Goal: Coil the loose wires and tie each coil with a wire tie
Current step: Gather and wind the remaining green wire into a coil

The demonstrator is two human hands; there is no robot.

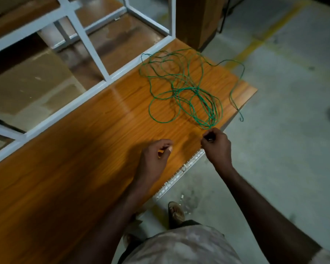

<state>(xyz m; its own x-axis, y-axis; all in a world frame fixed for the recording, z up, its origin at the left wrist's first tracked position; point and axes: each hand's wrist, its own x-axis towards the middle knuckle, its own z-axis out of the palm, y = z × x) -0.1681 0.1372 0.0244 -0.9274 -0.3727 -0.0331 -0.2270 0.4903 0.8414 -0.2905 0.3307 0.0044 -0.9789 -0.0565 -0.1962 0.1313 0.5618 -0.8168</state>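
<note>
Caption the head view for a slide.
Green wire lies tangled on wooden table; right hand pinches its near loop, left hand beside.

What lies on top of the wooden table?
A loose green wire sprawls uncoiled on the wooden table, one end hanging off the edge. No wire tie is visible there.

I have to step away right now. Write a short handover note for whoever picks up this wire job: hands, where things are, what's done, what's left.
Right hand: fingers curled, pinching something small and dark near the wire's near loops; too blurred to name.
Left hand: fingers loosely curled over the wooden table, apparently holding nothing.
Green wire: a loose tangle at the table's far right corner, one end hanging off the edge.
Done: nothing coiled or tied.
Left: coil the wire, tie it. No wire tie clearly visible.
</note>
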